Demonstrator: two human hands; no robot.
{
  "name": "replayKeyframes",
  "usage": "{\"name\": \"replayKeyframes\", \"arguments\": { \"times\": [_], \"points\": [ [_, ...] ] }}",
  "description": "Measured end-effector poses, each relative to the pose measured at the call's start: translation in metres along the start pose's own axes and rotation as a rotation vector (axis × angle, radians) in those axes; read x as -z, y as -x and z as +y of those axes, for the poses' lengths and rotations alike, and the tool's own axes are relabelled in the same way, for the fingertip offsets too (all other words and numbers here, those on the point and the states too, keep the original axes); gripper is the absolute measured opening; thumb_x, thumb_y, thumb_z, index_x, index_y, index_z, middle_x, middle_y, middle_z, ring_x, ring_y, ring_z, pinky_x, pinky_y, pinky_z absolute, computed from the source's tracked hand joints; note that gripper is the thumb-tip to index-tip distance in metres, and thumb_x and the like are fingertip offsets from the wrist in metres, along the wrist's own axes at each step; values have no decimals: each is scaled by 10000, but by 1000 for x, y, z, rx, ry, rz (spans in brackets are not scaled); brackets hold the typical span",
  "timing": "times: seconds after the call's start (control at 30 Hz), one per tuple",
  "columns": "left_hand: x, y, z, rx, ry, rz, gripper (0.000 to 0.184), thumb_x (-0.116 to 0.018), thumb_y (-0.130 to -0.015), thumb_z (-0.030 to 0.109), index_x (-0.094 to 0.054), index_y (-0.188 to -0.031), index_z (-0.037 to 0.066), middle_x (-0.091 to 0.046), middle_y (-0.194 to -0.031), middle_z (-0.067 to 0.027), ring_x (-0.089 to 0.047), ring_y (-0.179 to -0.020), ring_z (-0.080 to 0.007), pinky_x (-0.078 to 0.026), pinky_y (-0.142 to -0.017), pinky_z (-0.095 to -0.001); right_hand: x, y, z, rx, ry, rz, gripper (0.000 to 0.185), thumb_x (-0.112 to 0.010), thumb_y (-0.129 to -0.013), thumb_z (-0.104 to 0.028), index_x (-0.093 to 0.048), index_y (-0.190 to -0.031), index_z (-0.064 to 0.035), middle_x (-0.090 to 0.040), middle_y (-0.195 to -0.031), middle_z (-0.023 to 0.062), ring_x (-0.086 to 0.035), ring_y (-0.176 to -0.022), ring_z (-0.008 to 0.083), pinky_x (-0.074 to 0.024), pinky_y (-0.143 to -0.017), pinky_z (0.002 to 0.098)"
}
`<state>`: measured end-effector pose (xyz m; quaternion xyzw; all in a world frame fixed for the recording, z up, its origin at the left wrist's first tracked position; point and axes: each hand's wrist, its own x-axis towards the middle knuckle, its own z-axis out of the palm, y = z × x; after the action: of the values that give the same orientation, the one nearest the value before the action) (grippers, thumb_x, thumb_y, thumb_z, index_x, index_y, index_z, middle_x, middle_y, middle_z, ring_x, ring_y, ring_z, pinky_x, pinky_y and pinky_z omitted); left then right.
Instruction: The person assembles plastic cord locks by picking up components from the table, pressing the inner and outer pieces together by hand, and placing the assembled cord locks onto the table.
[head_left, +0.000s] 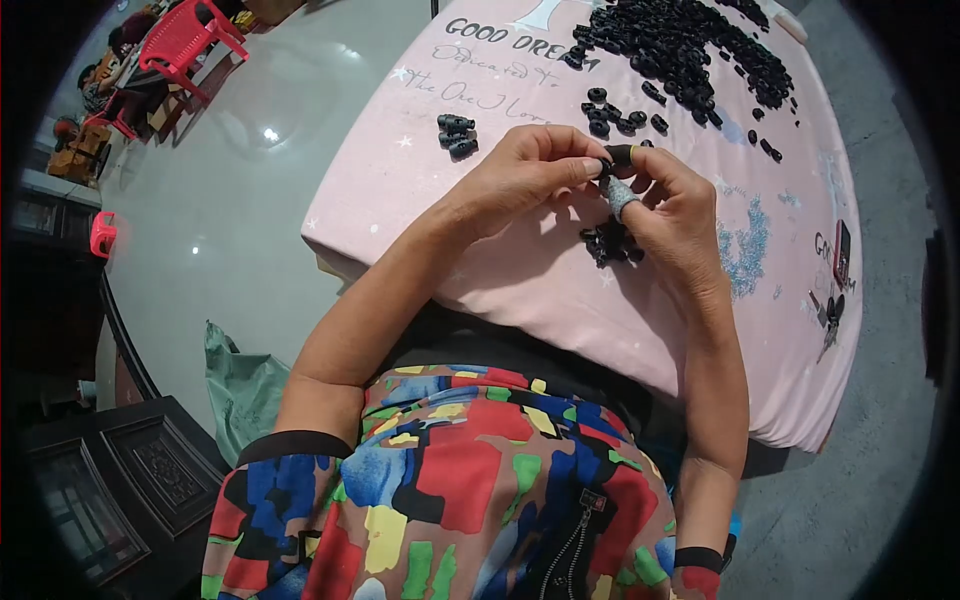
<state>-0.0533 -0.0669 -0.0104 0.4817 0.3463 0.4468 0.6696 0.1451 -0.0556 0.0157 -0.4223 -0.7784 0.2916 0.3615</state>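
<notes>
My left hand [540,172] pinches a small black plastic part [605,168], which looks like a cord lock, between thumb and fingertips. Meeting it from the other side, my right hand [668,205] grips the same part; a black cover sits on its index finger and grey wrapping on its thumb. The fingers hide most of the part. Just below the hands lies a small heap of black pieces [608,243] on the pink cloth. Left of my left hand, several finished-looking black cord locks [457,136] lie side by side.
A large pile of black plastic parts [690,50] spreads over the far side of the pink-covered table [380,180]. Tiny bluish pieces [745,250] are scattered at right, near a phone [842,252] and keys [830,315]. A red chair [190,45] stands on the floor beyond.
</notes>
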Motion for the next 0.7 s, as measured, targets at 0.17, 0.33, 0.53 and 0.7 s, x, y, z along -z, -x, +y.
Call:
{"name": "replayKeyframes", "arguments": {
  "times": [0.17,0.33,0.53,0.7],
  "points": [
    [2,-2,-3,13,-29,-3,199,-666,-935,168,-673,-1093,47,-674,-903,13,-589,-797,-35,-448,-696,-171,-2,0,4,120,67,35,307,-641,-727,7,-686,-1030,-5,-681,-880,95,-626,-684,146,-533,-586,264],
    [2,-3,-2,10,-42,28,201,-669,-932,173,-676,-1087,44,-682,-909,7,-594,-784,-39,-450,-685,-179,-4,-1,5,78,54,58,312,-642,-740,-1,-690,-1048,-5,-675,-861,109,-633,-681,157,-538,-581,271],
    [2,-4,-3,1,-27,26,208,-668,-933,183,-673,-1093,48,-680,-896,13,-597,-774,-37,-453,-676,-182,-2,-1,9,58,74,3,255,-633,-752,5,-713,-994,-6,-678,-814,126,-659,-668,176,-545,-584,289],
    [3,-5,-1,9,-32,37,206,-667,-939,196,-667,-1094,61,-676,-878,11,-599,-732,-36,-459,-645,-170,0,-1,6,1,26,51,213,-666,-774,-2,-721,-980,-7,-684,-778,90,-642,-647,130,-519,-563,251]
  ]
}}
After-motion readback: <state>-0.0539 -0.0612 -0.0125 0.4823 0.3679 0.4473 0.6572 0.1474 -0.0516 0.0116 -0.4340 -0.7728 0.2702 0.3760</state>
